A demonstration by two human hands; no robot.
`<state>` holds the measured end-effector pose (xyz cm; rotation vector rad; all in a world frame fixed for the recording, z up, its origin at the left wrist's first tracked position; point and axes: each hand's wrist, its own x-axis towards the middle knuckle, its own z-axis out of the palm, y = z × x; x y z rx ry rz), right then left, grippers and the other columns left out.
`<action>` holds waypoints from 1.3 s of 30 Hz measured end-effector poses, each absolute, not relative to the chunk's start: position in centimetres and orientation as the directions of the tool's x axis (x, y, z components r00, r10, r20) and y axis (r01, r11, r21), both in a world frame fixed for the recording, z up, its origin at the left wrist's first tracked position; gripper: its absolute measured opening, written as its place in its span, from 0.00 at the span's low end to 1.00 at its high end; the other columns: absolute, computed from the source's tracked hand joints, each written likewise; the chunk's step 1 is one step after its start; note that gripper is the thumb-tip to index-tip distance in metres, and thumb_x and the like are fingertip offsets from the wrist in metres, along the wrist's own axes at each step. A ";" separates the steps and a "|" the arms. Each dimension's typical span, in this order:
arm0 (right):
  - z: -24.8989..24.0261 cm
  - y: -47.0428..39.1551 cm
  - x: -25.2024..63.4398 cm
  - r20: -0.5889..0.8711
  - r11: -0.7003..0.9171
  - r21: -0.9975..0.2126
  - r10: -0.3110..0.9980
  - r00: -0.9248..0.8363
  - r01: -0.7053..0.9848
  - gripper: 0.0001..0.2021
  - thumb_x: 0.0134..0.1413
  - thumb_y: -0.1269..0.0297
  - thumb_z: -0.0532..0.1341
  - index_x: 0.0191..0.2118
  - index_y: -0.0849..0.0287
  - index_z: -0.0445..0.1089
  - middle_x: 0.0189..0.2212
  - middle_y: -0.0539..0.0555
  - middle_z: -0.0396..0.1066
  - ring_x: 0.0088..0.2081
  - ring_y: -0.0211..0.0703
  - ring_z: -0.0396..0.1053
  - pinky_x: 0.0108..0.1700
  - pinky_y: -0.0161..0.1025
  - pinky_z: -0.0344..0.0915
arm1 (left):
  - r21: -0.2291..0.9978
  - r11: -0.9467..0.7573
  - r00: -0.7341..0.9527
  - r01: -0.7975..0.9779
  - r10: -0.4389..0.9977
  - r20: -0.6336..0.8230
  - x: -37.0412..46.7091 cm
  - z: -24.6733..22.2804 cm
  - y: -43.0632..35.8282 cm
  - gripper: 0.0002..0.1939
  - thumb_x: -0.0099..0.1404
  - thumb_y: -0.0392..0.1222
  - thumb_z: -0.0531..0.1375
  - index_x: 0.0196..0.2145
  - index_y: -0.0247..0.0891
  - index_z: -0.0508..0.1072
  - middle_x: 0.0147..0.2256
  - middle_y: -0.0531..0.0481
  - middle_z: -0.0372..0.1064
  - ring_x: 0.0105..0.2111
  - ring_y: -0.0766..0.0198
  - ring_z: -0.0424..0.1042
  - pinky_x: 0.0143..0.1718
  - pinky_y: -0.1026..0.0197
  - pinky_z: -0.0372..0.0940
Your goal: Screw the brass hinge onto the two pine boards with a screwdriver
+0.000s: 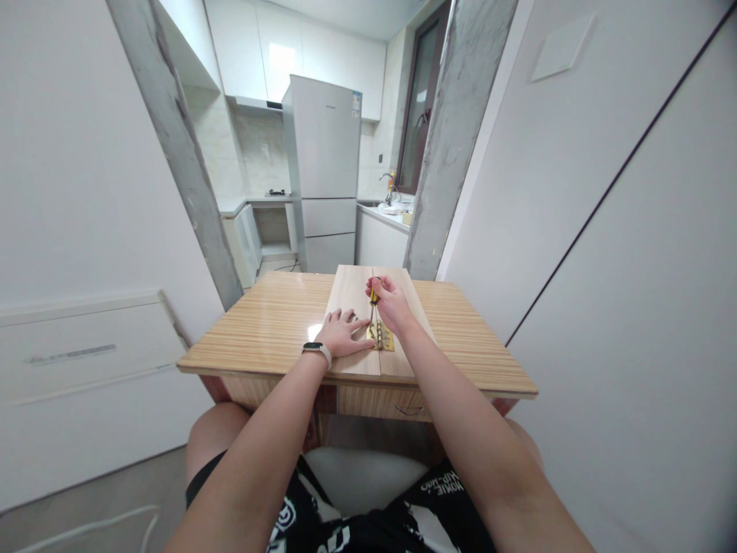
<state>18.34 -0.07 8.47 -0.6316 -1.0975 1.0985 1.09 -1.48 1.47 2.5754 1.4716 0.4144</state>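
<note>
A brass hinge [387, 338] lies unfolded across the seam between two pale wooden boards [352, 288]. My right hand [389, 299] is closed around the yellow and black handle of a screwdriver [374, 296]. The screwdriver points down, and its tip meets the left leaf of the hinge. My left hand [341, 335] rests flat on the left board with fingers spread, thumb and index finger at the hinge's left edge. Screw heads seem to show on the hinge, but they are too small to make out clearly.
The boards lie on a wood-grain table [276, 315] with a drawer handle [409, 410] at its front. Beyond the table stand a grey fridge [328, 146] and a sink counter with a faucet [387, 184]. White walls close in on both sides.
</note>
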 end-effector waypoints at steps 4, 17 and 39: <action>8.4 -0.1 18.3 0.409 0.393 -0.847 0.912 0.033 -0.358 0.22 0.48 0.44 0.76 0.37 0.53 0.71 0.35 0.49 0.75 0.34 0.38 0.69 0.39 0.39 0.65 | 0.256 -0.513 0.487 0.820 0.859 0.160 1.1 1.6 -1.5 0.45 0.62 0.85 0.52 0.70 0.65 0.66 0.73 0.49 0.54 0.72 0.30 0.48 0.71 0.30 0.41; 9.2 -0.8 18.2 0.370 0.342 -0.848 0.929 0.012 -0.405 0.21 0.51 0.41 0.73 0.38 0.54 0.76 0.36 0.53 0.75 0.34 0.41 0.69 0.40 0.41 0.67 | 0.253 -0.516 0.492 0.819 0.857 0.157 1.1 1.6 -1.4 0.47 0.61 0.86 0.50 0.70 0.65 0.66 0.73 0.48 0.54 0.72 0.30 0.49 0.71 0.30 0.42; 8.7 -0.5 18.1 0.399 0.395 -0.861 0.915 0.054 -0.321 0.23 0.49 0.41 0.74 0.39 0.52 0.70 0.33 0.48 0.74 0.33 0.39 0.68 0.37 0.38 0.63 | 0.264 -0.511 0.483 0.818 0.860 0.167 1.1 1.7 -1.6 0.46 0.61 0.86 0.51 0.69 0.66 0.67 0.73 0.49 0.55 0.71 0.32 0.50 0.71 0.31 0.42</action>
